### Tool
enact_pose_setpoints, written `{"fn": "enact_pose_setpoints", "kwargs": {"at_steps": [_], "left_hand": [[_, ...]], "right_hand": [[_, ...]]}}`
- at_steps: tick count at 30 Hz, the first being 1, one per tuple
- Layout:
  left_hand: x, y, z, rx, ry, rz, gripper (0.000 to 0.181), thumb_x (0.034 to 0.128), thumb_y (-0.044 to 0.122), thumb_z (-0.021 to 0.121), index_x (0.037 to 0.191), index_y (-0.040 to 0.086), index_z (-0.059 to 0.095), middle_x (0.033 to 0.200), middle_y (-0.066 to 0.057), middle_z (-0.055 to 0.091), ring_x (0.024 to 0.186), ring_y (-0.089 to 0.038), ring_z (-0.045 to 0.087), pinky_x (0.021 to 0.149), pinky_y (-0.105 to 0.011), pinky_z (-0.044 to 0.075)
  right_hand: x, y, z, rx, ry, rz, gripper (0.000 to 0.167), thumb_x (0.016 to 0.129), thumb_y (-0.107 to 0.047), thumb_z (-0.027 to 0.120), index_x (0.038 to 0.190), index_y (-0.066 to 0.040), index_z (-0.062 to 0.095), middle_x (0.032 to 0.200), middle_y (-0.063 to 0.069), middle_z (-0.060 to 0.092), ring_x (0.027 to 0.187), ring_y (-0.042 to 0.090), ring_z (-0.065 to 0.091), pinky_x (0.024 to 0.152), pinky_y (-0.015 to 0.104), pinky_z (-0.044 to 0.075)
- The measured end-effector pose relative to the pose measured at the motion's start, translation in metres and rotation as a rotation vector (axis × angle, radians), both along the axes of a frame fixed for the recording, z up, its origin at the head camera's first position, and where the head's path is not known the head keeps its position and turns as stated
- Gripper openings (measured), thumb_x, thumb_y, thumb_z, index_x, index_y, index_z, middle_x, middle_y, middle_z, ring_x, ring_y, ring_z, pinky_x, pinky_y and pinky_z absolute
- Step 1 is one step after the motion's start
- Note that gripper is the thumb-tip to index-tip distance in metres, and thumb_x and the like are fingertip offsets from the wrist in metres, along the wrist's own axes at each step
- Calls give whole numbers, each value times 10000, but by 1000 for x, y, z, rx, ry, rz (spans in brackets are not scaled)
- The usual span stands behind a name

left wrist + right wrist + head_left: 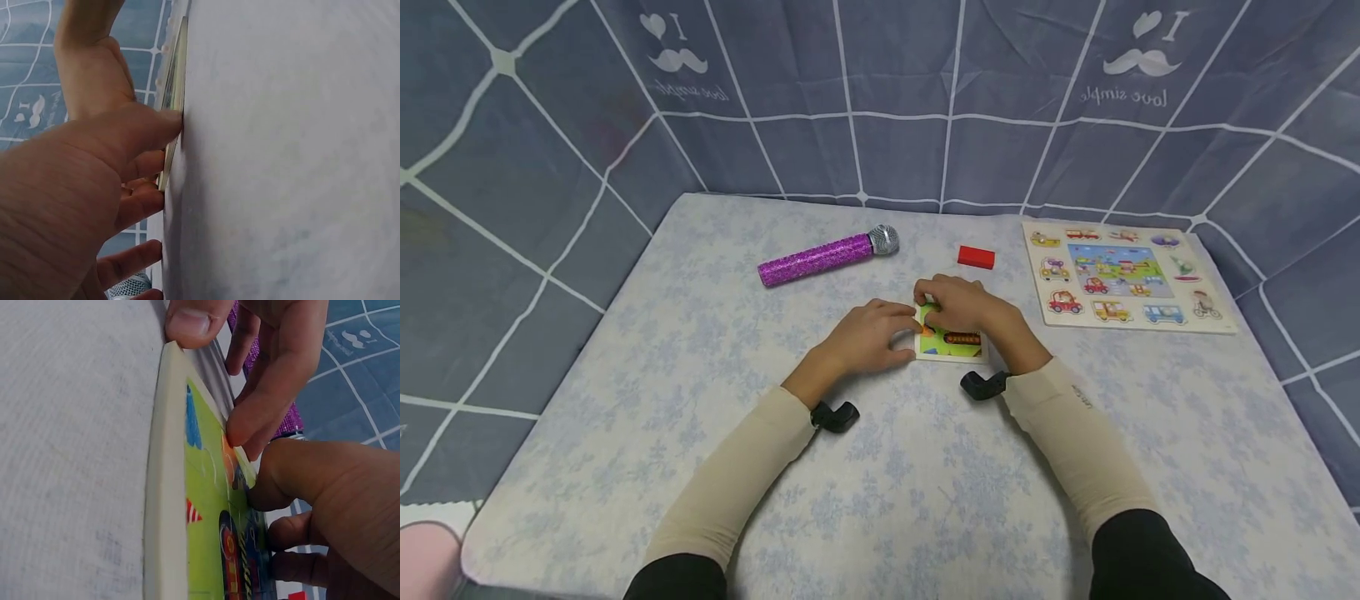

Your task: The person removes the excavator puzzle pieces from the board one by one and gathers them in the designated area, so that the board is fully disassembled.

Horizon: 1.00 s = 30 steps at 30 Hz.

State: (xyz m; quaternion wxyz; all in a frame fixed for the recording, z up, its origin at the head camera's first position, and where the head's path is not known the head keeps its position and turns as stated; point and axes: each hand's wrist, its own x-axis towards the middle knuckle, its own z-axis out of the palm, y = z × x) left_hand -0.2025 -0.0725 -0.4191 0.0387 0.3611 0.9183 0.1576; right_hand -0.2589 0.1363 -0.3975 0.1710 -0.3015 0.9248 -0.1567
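Note:
A small square puzzle board with a green picture lies flat on the cloth-covered table. My left hand is at its left side. The left thumb touches the near left corner, and a fingertip rests on the board's edge beside an orange patch. My right hand reaches over the far part of the board. The right thumb presses on the picture, while the other fingers bend down at the far edge. Both hands hide part of the picture. In the left wrist view the board appears edge-on.
A glittery purple microphone lies behind the left hand. Behind the right hand is a red block. A larger wooden vehicle puzzle lies at the far right. Grey-blue printed curtain borders the table's back.

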Motion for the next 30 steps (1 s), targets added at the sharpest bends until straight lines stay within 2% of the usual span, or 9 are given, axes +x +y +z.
{"fn": "enact_pose_setpoints", "kwargs": {"at_steps": [4, 9, 17, 25, 30], "left_hand": [[1, 1, 2, -22, -6, 9, 421, 940, 409, 713, 1308, 205, 684, 1486, -60, 523, 1339, -305, 473, 1012, -492, 441], [2, 2, 3, -59, -6, 28, 437, 944, 435, 707, 1315, 205, 676, 1493, -46, 515, 1340, -314, 467, 999, -503, 448], [3, 3, 5, -78, 3, 27, 435, 951, 450, 696, 1324, 229, 668, 1489, -35, 518, 1336, -297, 469, 971, -495, 466], [3, 5, 7, -107, -8, 38, 437, 959, 465, 680, 1331, 238, 660, 1527, -23, 477, 1350, -316, 452, 977, -524, 462], [3, 4, 4, -98, -18, 23, 437, 968, 449, 674, 1344, 229, 644, 1575, -14, 417, 1387, -300, 427, 996, -526, 453]], "right_hand": [[1, -3, -1, 7, 9, -27, 114, 993, -124, 544, 1091, -176, 572, 1003, 63, 571, 871, 249, 536, 813, 543, 375], [3, -6, -3, 6, 14, -57, 171, 1021, -90, 457, 1107, -174, 579, 1044, 79, 579, 928, 267, 551, 843, 556, 376], [1, -8, -4, 34, 40, -31, 127, 1036, -94, 441, 1044, -174, 539, 971, 69, 525, 873, 247, 516, 774, 496, 352], [-2, 1, -3, -81, 164, 67, 92, 1024, -83, 438, 975, -114, 509, 908, 95, 472, 783, 266, 445, 714, 391, 365], [-1, 5, -5, -115, 115, 62, 44, 964, -124, 536, 940, -112, 501, 859, 66, 472, 771, 231, 440, 705, 375, 359]]}}
